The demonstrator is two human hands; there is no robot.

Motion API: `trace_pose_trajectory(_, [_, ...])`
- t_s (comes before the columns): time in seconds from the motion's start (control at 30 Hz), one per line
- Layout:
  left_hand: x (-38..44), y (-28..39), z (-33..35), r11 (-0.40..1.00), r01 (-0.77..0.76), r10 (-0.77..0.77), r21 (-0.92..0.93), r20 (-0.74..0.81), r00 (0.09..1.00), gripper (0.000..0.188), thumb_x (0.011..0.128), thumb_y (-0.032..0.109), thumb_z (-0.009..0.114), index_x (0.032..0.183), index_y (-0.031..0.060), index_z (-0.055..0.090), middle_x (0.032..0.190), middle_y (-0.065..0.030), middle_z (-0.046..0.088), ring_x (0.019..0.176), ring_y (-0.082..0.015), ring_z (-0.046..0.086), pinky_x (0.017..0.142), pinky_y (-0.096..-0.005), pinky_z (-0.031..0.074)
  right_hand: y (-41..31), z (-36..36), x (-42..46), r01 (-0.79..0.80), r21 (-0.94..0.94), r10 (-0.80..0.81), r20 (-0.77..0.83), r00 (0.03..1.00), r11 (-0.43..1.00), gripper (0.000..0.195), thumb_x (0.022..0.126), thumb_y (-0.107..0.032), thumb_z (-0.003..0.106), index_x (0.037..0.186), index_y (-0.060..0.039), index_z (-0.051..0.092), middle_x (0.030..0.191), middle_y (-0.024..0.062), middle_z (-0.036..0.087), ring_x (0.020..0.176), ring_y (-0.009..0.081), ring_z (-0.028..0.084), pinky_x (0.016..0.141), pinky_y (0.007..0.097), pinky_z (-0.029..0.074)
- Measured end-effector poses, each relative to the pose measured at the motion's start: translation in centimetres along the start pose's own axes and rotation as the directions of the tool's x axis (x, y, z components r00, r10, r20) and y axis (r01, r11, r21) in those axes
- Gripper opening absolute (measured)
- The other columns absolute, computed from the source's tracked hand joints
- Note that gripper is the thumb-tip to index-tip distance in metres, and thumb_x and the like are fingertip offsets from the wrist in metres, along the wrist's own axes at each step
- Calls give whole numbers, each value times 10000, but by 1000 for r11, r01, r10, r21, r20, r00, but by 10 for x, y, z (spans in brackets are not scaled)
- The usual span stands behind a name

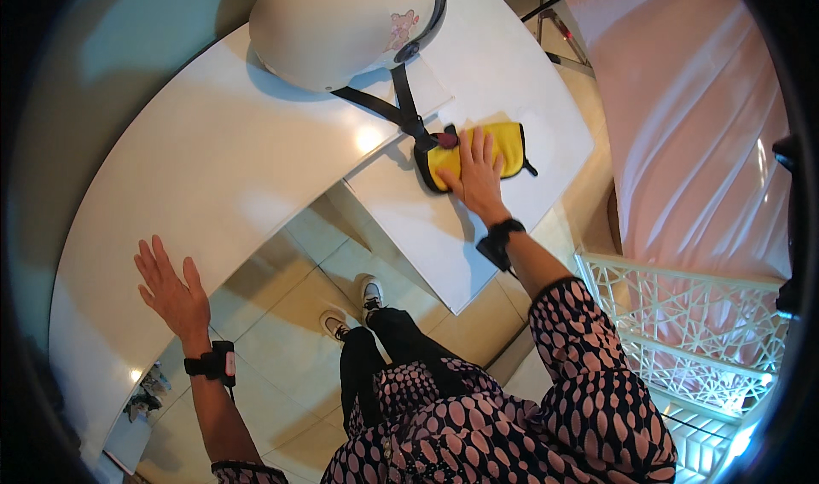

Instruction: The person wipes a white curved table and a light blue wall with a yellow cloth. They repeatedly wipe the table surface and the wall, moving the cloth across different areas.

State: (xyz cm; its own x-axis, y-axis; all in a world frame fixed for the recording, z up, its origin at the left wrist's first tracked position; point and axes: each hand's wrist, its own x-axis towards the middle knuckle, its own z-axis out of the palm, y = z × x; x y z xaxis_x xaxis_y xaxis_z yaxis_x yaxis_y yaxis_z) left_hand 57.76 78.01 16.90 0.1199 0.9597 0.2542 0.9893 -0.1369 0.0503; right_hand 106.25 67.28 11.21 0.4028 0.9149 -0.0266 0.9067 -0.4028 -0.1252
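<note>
Under my right hand [480, 177] lies a yellow cloth [508, 142] with black edging and a small black loop at one corner. The palm and spread fingers press flat on the cloth, on the white side panel of the desk. My left hand [174, 286] is over the white desktop [192, 164] near its front edge, fingers apart and holding nothing. A pale helmet [326, 30] with a bear sticker rests on the desktop at the back. Its black chin strap [377, 103] hangs forward, and the buckle end overlaps the left part of the cloth.
A pink satin-like drape [691, 119] hangs at the right, above a white lattice panel [704, 311]. Tiled floor [275, 318] shows inside the desk's corner. A white bin-like container [129, 442] with crumpled contents stands at the lower left. A teal wall [153, 17] borders the desk.
</note>
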Motion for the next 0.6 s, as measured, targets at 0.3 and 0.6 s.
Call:
trace_pose_trajectory(0.3, [2, -4, 5, 998, -15, 15, 59, -5, 1000, 545, 956, 372, 417, 1460, 209, 285, 1532, -54, 231, 1412, -292, 197, 1072, -591, 172, -40, -16, -189, 123, 130, -147, 193, 970, 984, 959, 736, -539, 659, 1451, -51, 246, 1512, 263, 115, 1392, 472, 65, 1056, 656, 86])
trace_pose_trajectory(0.6, [2, -9, 10, 1000, -7, 7, 29, 21, 1000, 539, 957, 357, 410, 1459, 199, 292, 1532, -60, 233, 1413, -301, 188, 1064, -604, 169, -98, -5, -94, 213, 163, -230, 90, 969, 963, 897, 737, -470, 672, 1429, -46, 290, 1503, 253, 157, 1395, 451, 101, 1055, 659, 106])
